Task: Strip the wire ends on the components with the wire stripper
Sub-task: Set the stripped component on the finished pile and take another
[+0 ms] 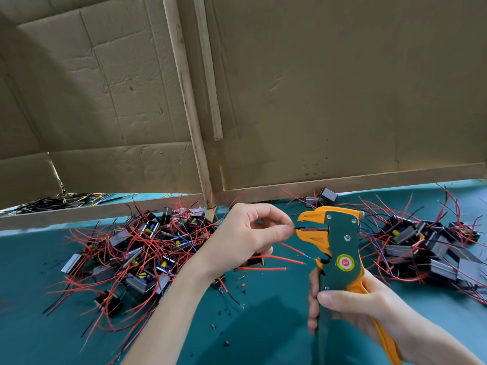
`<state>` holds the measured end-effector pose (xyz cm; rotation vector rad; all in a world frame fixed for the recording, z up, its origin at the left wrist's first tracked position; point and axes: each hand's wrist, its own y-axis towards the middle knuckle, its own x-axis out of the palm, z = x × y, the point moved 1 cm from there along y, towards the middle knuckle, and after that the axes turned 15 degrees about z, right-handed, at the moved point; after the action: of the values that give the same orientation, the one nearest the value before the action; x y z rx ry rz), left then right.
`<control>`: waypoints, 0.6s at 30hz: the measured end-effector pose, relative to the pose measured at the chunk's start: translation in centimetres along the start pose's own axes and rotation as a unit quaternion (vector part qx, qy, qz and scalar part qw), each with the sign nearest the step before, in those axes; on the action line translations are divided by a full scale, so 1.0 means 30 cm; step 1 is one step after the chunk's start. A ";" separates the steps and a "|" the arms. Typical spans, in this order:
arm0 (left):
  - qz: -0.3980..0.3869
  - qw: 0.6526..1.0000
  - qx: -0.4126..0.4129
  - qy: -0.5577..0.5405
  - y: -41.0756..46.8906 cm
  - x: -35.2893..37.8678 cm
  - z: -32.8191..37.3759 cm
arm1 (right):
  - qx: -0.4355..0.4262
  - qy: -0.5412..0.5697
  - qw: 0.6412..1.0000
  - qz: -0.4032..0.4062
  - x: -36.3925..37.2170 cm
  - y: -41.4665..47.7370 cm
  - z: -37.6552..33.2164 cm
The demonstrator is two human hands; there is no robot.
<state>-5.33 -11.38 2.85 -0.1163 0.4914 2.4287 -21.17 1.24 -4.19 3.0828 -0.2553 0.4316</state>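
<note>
Soft daylight, sharp centre, warped edges

Head-worn camera looks forward and down, close over the table [263, 325].

Left hand [243, 234] and right hand [353, 309], seen over the counter [263, 327]: both bare, forearms uncovered down to the counter's near edge; thumbnails short, plain and rounded.

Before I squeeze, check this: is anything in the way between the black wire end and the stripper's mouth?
Nothing visible. The left hand pinches the black wire, whose end sits in the mouth of the wire stripper. The right hand grips the handles. Red wires pass below it.
</note>
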 end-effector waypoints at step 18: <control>0.002 0.995 -0.033 0.092 0.013 -0.040 -0.033 | 0.025 0.033 0.999 0.033 0.039 0.016 0.052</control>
<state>-4.67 -12.73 2.31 -0.3708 0.4932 2.4498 -19.70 0.51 -5.37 3.1087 -0.3499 0.5508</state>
